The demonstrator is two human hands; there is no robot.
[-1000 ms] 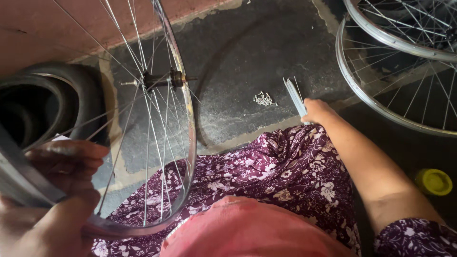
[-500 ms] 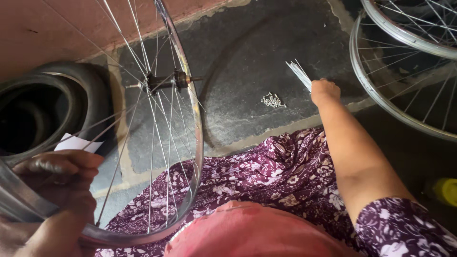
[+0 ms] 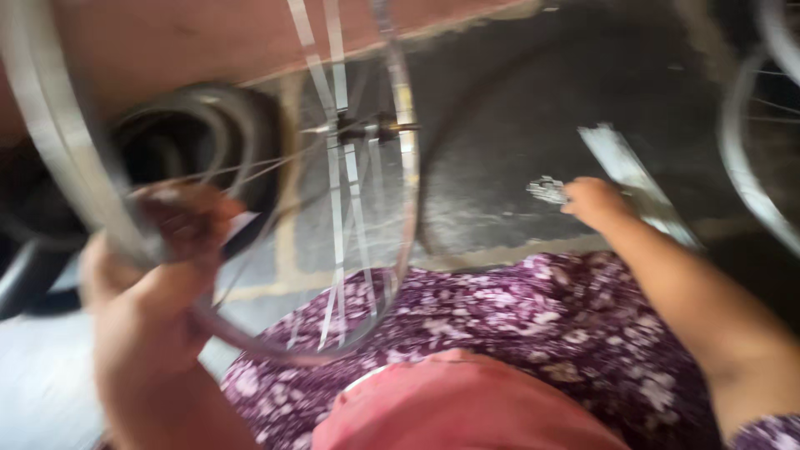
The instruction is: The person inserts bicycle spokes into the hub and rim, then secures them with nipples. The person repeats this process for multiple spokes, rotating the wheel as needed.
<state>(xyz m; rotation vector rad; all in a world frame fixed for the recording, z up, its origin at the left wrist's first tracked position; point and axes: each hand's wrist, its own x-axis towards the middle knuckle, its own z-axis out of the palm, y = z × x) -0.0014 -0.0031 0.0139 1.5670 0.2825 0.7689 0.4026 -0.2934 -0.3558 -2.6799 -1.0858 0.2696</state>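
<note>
Blurrily, left hand (image 3: 158, 250) fingers clamp a spoked wheel rim (image 3: 50, 150); right hand (image 3: 593, 202) reaches loose spokes (image 3: 633, 179), its grip unclear.

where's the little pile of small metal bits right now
In the head view, the small pile of metal bits lies on the dark floor right of centre, just left of the right hand and beside the bundle of spokes.

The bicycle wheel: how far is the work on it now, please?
Done: many spokes already run from the hub to the rim of the wheel. In hand: the left hand grips the rim, while the right hand reaches between loose spokes and a pile of small metal parts on the floor. Left: those loose pieces remain unfitted; blur hides details.
</note>
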